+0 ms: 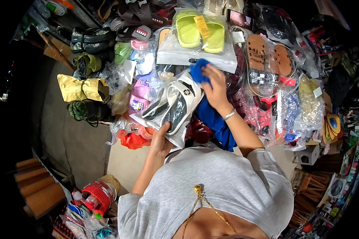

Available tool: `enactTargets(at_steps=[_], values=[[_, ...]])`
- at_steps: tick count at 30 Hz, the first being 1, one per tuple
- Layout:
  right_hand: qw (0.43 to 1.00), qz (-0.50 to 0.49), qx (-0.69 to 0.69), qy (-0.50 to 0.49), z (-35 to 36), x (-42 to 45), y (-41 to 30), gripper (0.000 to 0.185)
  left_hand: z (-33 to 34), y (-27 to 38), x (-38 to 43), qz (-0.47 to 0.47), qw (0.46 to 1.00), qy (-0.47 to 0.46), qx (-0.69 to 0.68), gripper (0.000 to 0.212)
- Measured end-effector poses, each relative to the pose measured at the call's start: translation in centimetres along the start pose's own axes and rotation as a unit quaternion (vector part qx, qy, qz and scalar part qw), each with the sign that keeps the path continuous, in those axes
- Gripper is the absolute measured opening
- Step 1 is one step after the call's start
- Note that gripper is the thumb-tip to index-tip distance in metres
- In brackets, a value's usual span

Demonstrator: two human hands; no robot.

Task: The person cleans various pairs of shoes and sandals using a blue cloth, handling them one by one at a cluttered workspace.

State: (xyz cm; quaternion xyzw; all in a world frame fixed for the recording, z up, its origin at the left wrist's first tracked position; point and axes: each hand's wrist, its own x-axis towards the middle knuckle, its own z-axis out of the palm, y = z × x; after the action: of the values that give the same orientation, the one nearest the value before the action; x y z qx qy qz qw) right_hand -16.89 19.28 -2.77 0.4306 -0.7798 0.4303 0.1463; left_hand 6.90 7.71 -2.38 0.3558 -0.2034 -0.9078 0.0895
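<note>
My left hand grips the near end of a clear plastic bag that holds a pair of white sandals with dark insoles and a flower ornament on the strap. A blue cloth is bunched under the fingers of my right hand, against the far end of the bag. More blue fabric lies below my right forearm. Just beyond the cloth, lime-green slippers with a yellow tag rest on a zip bag.
Bagged footwear covers the stall before me, with brown sandals at the right and purple slippers at the left. A phone stands at the back. Red baskets are low at the left, wooden stools low at the right.
</note>
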Motion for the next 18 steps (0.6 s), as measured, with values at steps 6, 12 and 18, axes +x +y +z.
enactTargets(at_steps=[6, 12, 18], values=[[0.962, -0.244, 0.051, -0.115, 1.1, -5.5, -8.3, 0.023, -1.2, -0.3, 0.5, -0.017, 0.999, 0.018, -0.035, 0.041], [0.974, -0.222, -0.013, -0.045, -0.1, -1.6, -2.7, 0.032, -1.4, -0.4, 0.5, 0.000, 1.000, -0.008, 0.008, 0.045], [0.997, -0.045, 0.036, -0.055, -0.1, -1.9, -2.7, 0.031, -2.2, -1.0, 0.7, 0.000, 0.997, -0.021, 0.077, 0.057]])
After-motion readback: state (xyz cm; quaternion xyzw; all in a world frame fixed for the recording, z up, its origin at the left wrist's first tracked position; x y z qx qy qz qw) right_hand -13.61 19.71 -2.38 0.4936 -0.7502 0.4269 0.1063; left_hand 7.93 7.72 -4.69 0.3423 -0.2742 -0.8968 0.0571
